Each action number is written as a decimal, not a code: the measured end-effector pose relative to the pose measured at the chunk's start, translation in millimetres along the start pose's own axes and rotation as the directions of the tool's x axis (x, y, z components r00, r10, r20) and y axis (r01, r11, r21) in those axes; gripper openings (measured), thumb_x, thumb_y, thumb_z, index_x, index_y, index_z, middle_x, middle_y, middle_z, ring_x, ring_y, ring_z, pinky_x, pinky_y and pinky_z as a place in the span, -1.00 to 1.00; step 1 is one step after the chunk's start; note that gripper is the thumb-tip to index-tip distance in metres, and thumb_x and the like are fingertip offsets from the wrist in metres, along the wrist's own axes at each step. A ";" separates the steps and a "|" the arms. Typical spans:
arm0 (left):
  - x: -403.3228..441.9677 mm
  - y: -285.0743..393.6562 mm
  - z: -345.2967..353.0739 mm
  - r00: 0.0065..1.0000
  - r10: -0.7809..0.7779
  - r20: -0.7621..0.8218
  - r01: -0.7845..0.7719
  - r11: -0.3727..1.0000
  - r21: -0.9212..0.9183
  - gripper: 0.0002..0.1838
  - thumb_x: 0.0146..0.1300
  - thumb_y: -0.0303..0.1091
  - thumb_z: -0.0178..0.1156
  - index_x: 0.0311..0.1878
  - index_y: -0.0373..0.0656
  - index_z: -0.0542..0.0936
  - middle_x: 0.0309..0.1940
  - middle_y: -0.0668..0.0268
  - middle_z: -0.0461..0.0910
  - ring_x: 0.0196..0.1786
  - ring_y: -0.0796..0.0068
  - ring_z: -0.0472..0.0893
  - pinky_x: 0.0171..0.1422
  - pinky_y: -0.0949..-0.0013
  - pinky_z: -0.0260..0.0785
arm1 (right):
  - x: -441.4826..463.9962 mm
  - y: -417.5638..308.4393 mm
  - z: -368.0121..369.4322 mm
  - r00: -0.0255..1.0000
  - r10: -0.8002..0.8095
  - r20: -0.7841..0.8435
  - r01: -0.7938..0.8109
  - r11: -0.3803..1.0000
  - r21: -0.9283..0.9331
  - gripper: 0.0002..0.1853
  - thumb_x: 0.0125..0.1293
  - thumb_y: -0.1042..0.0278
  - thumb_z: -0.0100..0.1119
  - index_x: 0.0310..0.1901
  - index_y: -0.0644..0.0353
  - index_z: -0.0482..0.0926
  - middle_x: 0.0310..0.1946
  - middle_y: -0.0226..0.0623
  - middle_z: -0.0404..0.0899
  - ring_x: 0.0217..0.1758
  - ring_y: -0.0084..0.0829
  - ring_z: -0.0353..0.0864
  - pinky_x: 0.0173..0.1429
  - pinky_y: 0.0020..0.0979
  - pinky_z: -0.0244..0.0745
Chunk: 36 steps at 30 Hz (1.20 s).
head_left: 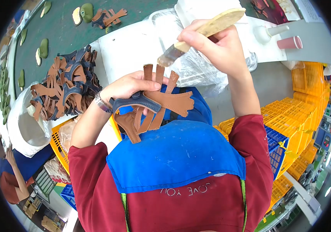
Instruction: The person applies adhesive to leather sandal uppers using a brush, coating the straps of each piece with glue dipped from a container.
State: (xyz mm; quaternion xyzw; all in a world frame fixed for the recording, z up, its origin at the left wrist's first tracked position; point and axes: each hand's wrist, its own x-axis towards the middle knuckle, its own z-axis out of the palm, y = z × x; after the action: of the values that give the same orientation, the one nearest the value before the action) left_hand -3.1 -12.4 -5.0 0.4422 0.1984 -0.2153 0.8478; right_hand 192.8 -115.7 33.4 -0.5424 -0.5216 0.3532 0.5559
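The right hand [217, 44] is closed on a flat brush with a pale yellow wooden handle and a dark band [181, 46], with fingers and thumb pinching it near the middle, so the bristles point down and toward the left hand [128, 85]. That left hand is closed too, clamped on a brown leather sandal upper with a navy-blue padded band [169, 101]; its thumb lies across the straps, and three narrow strap ends stand up above it. The upper is thus in the left hand, in front of the blue apron [173, 154]. The bristles are at the tip of the middle strap end; whether they touch it or hang just before it, I cannot tell. For good work, I think, the thumb should press close below the ends, because thin leather will probably bend away under the brush. The three ends should be spread apart, so that each can be reached alone, and the stroke should be light, going from the thumb out to the tip. It seems wise that the bristles avoid the navy band. Farther out, a crumpled clear plastic sheet [211, 69] lies on the white table [123, 46], behind the brush, and a heap of similar brown and navy uppers [68, 81] is at the left, beyond the left forearm.
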 end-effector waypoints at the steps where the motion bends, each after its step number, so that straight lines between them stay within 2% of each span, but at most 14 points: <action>1: -0.2 3.3 3.2 1.000 -0.027 -0.015 0.027 1.000 0.003 -0.57 0.22 -0.27 0.03 0.10 -0.29 0.31 -0.40 0.21 0.51 -0.58 0.45 0.55 -0.55 0.51 0.43 | -0.9 -1.8 1.3 1.000 -0.023 0.010 0.023 0.999 0.041 -0.87 0.12 0.38 0.18 -0.38 0.28 0.58 -0.52 -0.43 0.55 -0.46 -0.71 0.45 -0.39 -0.63 0.31; 4: -2.0 3.8 6.8 0.999 -0.038 -0.012 0.038 0.999 0.009 -0.56 0.24 -0.25 0.01 0.11 -0.30 0.30 -0.38 0.19 0.51 -0.59 0.44 0.55 -0.55 0.51 0.43 | 2.2 4.8 7.0 0.991 0.061 0.116 -0.035 0.977 -0.211 -0.72 0.12 0.22 0.19 -0.35 0.34 0.59 -0.54 -0.40 0.56 -0.51 -0.67 0.44 -0.46 -0.59 0.33; 7: -4.6 0.6 3.3 0.999 -0.004 0.037 0.008 0.994 -0.106 -0.56 0.27 -0.23 -0.04 0.12 -0.30 0.30 -0.36 0.16 0.52 -0.56 0.41 0.57 -0.55 0.49 0.44 | 10.7 20.1 2.5 0.996 0.088 0.011 -0.083 0.973 -0.215 -0.72 0.12 0.23 0.19 -0.36 0.35 0.59 -0.52 -0.39 0.57 -0.48 -0.66 0.46 -0.41 -0.59 0.35; 11: -8.4 2.5 6.2 0.997 -0.076 0.006 0.074 0.963 -0.259 -0.57 0.29 -0.21 -0.07 0.14 -0.27 0.30 -0.36 0.13 0.53 -0.52 0.36 0.59 -0.59 0.44 0.45 | 13.1 -2.4 -5.9 0.994 0.000 -0.105 -0.004 0.999 -0.034 -0.74 0.12 0.24 0.19 -0.36 0.33 0.59 -0.50 -0.38 0.58 -0.44 -0.66 0.48 -0.35 -0.60 0.36; 15: -5.6 -3.5 -1.1 0.990 -0.096 0.100 0.121 0.950 -0.287 -0.57 0.26 -0.22 -0.04 0.12 -0.27 0.31 -0.39 0.12 0.53 -0.50 0.32 0.60 -0.62 0.40 0.46 | 11.2 -2.6 11.6 0.995 -0.044 0.087 0.040 0.998 0.051 -0.74 0.12 0.22 0.21 -0.35 0.30 0.59 -0.53 -0.40 0.55 -0.48 -0.67 0.45 -0.42 -0.59 0.33; 16: -5.6 -2.0 2.1 0.987 -0.126 0.097 0.151 0.936 -0.317 -0.57 0.25 -0.22 -0.02 0.11 -0.28 0.31 -0.40 0.12 0.52 -0.50 0.31 0.60 -0.62 0.40 0.47 | 11.1 -1.9 14.5 0.992 0.004 0.126 0.009 0.995 -0.103 -0.75 0.12 0.23 0.20 -0.36 0.30 0.59 -0.56 -0.39 0.53 -0.52 -0.69 0.42 -0.47 -0.59 0.29; 19: -7.8 -4.2 3.6 0.985 -0.071 0.156 0.126 0.917 -0.377 -0.57 0.23 -0.23 0.00 0.09 -0.29 0.32 -0.41 0.13 0.52 -0.52 0.30 0.59 -0.62 0.40 0.47 | 16.4 12.2 16.0 0.989 0.075 0.128 -0.046 0.975 -0.216 -0.74 0.12 0.22 0.20 -0.36 0.30 0.59 -0.57 -0.37 0.53 -0.53 -0.69 0.41 -0.49 -0.60 0.29; 23: -9.3 -2.0 2.1 0.989 -0.091 0.112 0.130 0.901 -0.413 -0.57 0.23 -0.25 0.00 0.10 -0.30 0.32 -0.35 0.09 0.50 -0.52 0.31 0.59 -0.61 0.39 0.48 | 17.5 12.4 10.5 0.994 -0.092 -0.056 0.088 0.994 -0.069 -0.77 0.13 0.27 0.19 -0.36 0.30 0.60 -0.55 -0.42 0.53 -0.52 -0.70 0.40 -0.48 -0.60 0.26; 24: -8.5 -3.1 -0.3 0.991 -0.091 0.100 0.124 0.902 -0.413 -0.57 0.23 -0.25 0.00 0.10 -0.30 0.31 -0.33 0.07 0.50 -0.51 0.31 0.59 -0.59 0.39 0.49 | 17.5 13.7 8.4 0.970 -0.196 -0.146 0.187 0.979 -0.077 -0.80 0.15 0.31 0.17 -0.35 0.30 0.59 -0.58 -0.49 0.49 -0.54 -0.73 0.35 -0.49 -0.64 0.22; 28: 0.2 -17.3 -9.9 0.985 0.165 0.052 -0.131 0.908 -0.397 -0.53 0.23 -0.24 0.01 0.12 -0.33 0.28 -0.24 0.02 0.48 -0.38 0.29 0.60 -0.47 0.40 0.52 | 4.6 3.7 0.7 0.955 0.010 -0.298 0.027 0.992 0.121 -0.77 0.27 0.36 0.00 -0.22 0.38 0.52 -0.60 -0.48 0.38 -0.55 -0.69 0.28 -0.44 -0.68 0.22; 31: 0.0 -25.8 -26.9 0.975 0.216 0.055 -0.180 0.909 -0.376 -0.50 0.22 -0.22 0.01 0.13 -0.36 0.25 -0.15 0.01 0.47 -0.22 0.23 0.59 -0.35 0.39 0.52 | -1.6 30.8 15.3 0.929 -0.010 -0.370 0.049 0.994 0.095 -0.75 0.26 0.35 0.02 -0.18 0.39 0.50 -0.51 -0.43 0.44 -0.50 -0.68 0.34 -0.40 -0.66 0.29; 32: -0.1 -28.5 -25.8 0.973 0.225 -0.052 -0.229 0.909 -0.349 -0.51 0.23 -0.22 0.01 0.13 -0.35 0.25 -0.14 0.00 0.47 -0.21 0.22 0.59 -0.36 0.38 0.52 | -4.5 37.0 19.4 0.946 -0.020 -0.323 0.007 0.999 -0.043 -0.73 0.20 0.38 0.08 -0.10 0.35 0.47 -0.37 -0.39 0.47 -0.38 -0.66 0.40 -0.28 -0.65 0.35; 33: 1.1 -31.0 -25.9 0.959 0.236 -0.157 -0.275 0.907 -0.318 -0.51 0.23 -0.22 0.01 0.13 -0.35 0.25 -0.13 0.00 0.46 -0.19 0.20 0.59 -0.36 0.38 0.52 | -6.5 39.8 27.3 0.953 -0.016 -0.303 0.022 1.000 0.016 -0.71 0.18 0.40 0.10 -0.08 0.33 0.45 -0.33 -0.38 0.47 -0.35 -0.66 0.41 -0.25 -0.64 0.35; 36: -0.1 -29.9 -24.8 0.935 0.296 -0.195 -0.347 0.880 -0.325 -0.58 0.21 -0.29 0.04 0.06 -0.33 0.30 -0.21 0.04 0.51 -0.26 0.18 0.61 -0.38 0.38 0.51 | -6.9 56.1 50.3 0.964 -0.049 -0.262 0.083 0.990 0.118 -0.63 0.10 0.48 0.16 -0.01 0.25 0.41 -0.20 -0.37 0.46 -0.23 -0.65 0.42 -0.15 -0.63 0.36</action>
State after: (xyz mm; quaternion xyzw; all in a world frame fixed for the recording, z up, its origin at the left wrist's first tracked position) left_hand -23.0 -7.1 -37.9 0.3230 0.2164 -0.0006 0.9213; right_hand 152.7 -101.4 -29.1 -0.5293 -0.4388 0.2934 0.6642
